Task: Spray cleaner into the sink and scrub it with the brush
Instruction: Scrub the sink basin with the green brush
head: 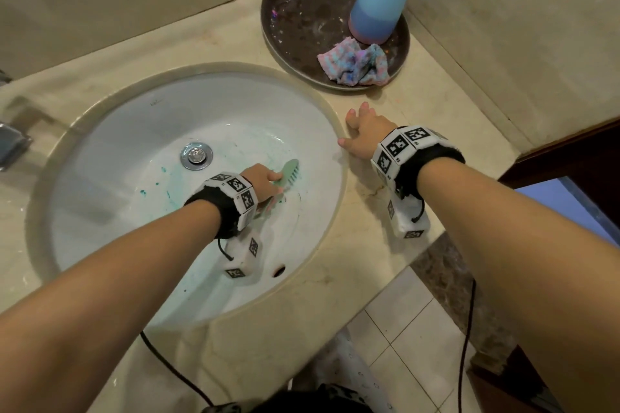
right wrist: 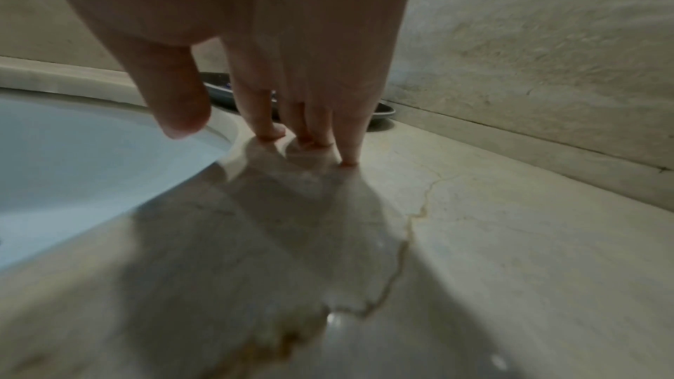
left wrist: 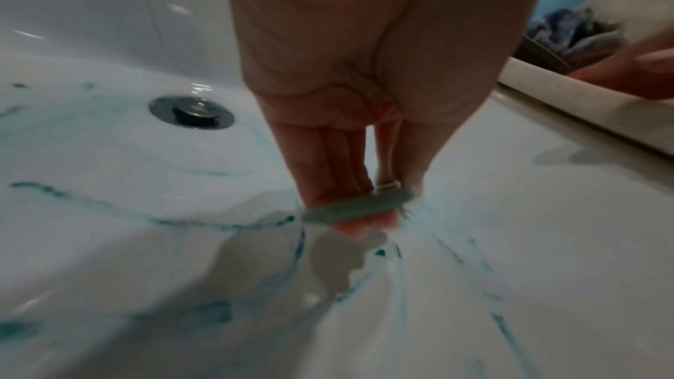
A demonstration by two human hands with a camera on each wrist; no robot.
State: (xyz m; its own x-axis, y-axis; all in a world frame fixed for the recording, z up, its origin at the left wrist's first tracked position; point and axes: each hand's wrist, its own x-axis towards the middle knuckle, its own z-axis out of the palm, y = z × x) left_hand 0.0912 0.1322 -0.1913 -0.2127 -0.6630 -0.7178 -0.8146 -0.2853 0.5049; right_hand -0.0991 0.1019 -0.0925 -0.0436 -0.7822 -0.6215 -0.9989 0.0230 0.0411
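Left hand (head: pixel 263 179) clamped on brush (head: pixel 288 173), low in sink (head: pixel 100 151), just right of drain (head: pixel 196 155). Brush long axis points far-right toward the unscrubbed right wall. Right hand (head: pixel 364 136) flat, fingers spread on table (head: pixel 385 245), holding nothing.

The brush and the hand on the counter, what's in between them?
In the head view, between the brush and the right hand lie only the sink's white wall and its beige rim; nothing stands there.
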